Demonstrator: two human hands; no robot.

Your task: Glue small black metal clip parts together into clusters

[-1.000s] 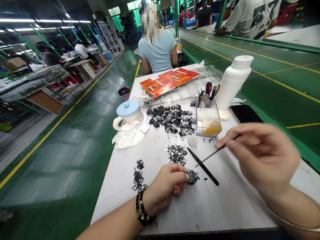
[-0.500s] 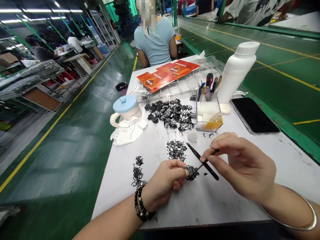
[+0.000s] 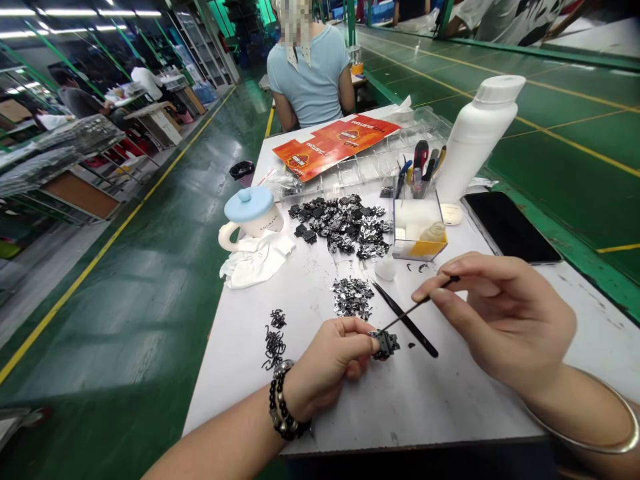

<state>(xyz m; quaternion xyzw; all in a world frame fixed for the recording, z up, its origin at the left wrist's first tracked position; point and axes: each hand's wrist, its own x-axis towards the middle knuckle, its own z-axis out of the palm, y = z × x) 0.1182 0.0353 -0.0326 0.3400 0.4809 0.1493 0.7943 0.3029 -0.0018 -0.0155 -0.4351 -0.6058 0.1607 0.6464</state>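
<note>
My left hand (image 3: 336, 357) pinches a small black-and-silver plastic part (image 3: 387, 345) between thumb and fingers, just above the table. My right hand (image 3: 505, 320) is closed on a thin black stick (image 3: 419, 303), whose far tip reaches the top edge of that part. Black tweezers (image 3: 407, 321) lie on the table beneath the stick. Beyond my left hand sits a pile of tiny silver-and-black pieces (image 3: 353, 298). Farther back is a larger heap of black-and-silver parts (image 3: 345, 223). Small curved black pieces (image 3: 275, 343) lie in a cluster left of my left hand.
A lidded mug (image 3: 253, 217) stands at the left on crumpled tissue (image 3: 257, 261). At the right are a clear tool box (image 3: 419, 227), a white bottle (image 3: 477, 137) and a phone (image 3: 513, 227). Red-orange cards (image 3: 337, 147) lie on clear trays. A person (image 3: 310, 77) sits ahead.
My right hand has moved right and slightly up, and the stick's tip has shifted from the part's right side to its upper left edge. My left hand has barely moved.
</note>
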